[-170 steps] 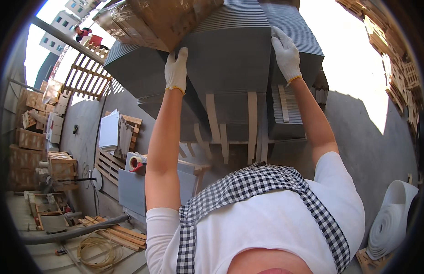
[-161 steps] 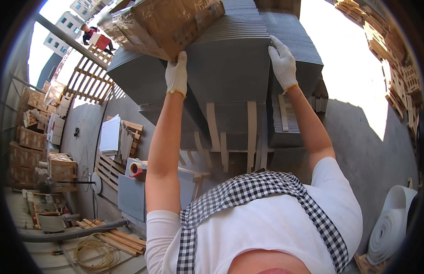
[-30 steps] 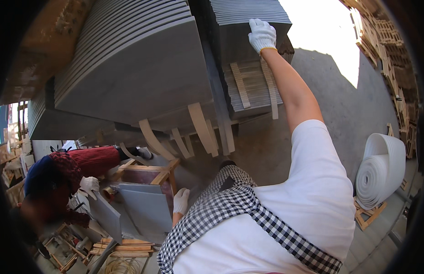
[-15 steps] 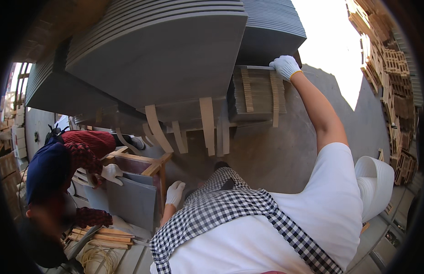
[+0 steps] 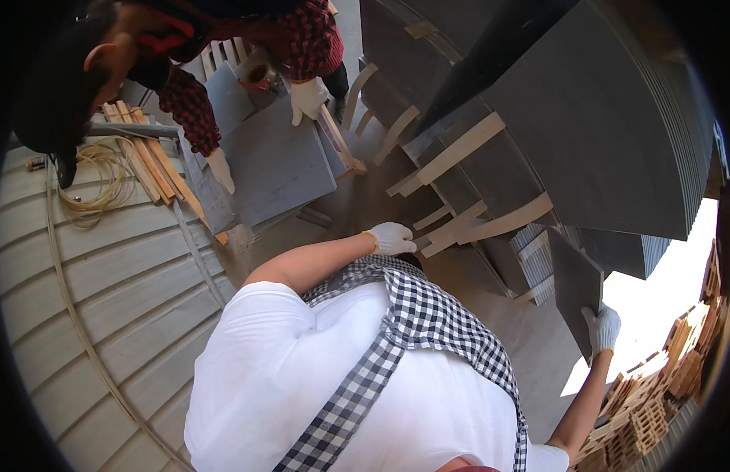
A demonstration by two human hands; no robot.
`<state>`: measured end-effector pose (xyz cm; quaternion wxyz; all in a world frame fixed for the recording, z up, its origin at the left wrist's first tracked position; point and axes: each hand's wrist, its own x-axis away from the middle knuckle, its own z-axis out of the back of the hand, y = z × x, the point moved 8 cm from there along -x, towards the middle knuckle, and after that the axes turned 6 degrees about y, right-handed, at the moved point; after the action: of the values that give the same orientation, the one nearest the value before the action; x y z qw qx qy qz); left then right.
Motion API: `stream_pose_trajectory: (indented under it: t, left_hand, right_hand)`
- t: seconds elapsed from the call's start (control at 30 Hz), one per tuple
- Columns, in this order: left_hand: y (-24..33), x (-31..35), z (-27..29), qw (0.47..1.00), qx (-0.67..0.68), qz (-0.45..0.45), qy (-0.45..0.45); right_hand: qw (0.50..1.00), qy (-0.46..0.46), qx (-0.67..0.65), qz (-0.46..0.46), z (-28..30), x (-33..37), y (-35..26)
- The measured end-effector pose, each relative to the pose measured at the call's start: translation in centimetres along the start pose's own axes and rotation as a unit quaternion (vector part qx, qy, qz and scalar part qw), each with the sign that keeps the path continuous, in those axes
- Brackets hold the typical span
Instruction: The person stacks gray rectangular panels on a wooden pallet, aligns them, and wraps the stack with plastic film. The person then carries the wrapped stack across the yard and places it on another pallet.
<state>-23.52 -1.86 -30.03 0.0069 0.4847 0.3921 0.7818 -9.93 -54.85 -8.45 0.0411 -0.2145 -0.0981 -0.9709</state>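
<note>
My right hand (image 5: pixel 603 329), in a white glove, is closed on the edge of a thin grey slab (image 5: pixel 573 283). The slab stands tilted on edge beside a lower stack of slabs (image 5: pixel 530 256) with wooden strips against it. In front of my checked apron, my left hand (image 5: pixel 391 237), also gloved, hangs with loosely bent fingers and nothing visible in it. Pale wooden strips (image 5: pixel 467 224) stick out near it. At the upper left a co-worker's gloved hands (image 5: pixel 308 101) rest on another grey slab (image 5: pixel 278 165).
Big stacks of grey slabs (image 5: pixel 601 118) rise at the upper right. Wooden pallets (image 5: pixel 656 393) are piled at the far right. Wooden slats (image 5: pixel 148 157) and a coil of pale strap (image 5: pixel 97 181) lie left, on ribbed panels (image 5: pixel 105 299). A wooden frame (image 5: pixel 341 141) stands by the co-worker.
My view and body have turned left. My right hand, at the small stack before, now holds a slab lifted from there. The co-worker's slab now lies more flatly under both their hands.
</note>
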Motion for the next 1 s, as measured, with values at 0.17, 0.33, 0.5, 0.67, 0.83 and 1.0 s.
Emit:
stream_pose_trajectory:
  t: [0.17, 0.33, 0.5, 0.67, 0.83, 1.0]
  left_hand:
    - [4.4, -2.7, -3.5, 0.995, -0.004, -0.100, -0.030]
    - [4.5, -1.0, -4.5, 0.992, -0.044, -0.086, -0.077]
    - [1.8, 1.9, -2.7, 0.993, 0.090, -0.076, -0.009]
    - [1.1, 8.2, 3.4, 0.949, 0.289, -0.080, 0.101]
    - [-5.3, 8.0, 4.2, 0.877, 0.313, -0.259, 0.255]
    - [-11.8, 15.6, 4.5, 0.787, 0.573, 0.008, 0.230]
  right_hand:
    - [0.992, -0.029, -0.121, 0.032, 7.2, 6.6, -8.3]
    - [0.987, -0.035, -0.131, 0.090, 13.1, 9.0, -19.2]
    - [0.952, 0.017, -0.233, 0.196, 17.7, 8.6, -29.4]
    - [0.917, 0.045, -0.259, 0.300, 20.1, 6.9, -37.5]
    - [0.903, 0.000, -0.321, 0.286, 21.8, 4.7, -45.4]
    - [0.883, -0.115, -0.399, 0.218, 19.0, 0.9, -51.3]
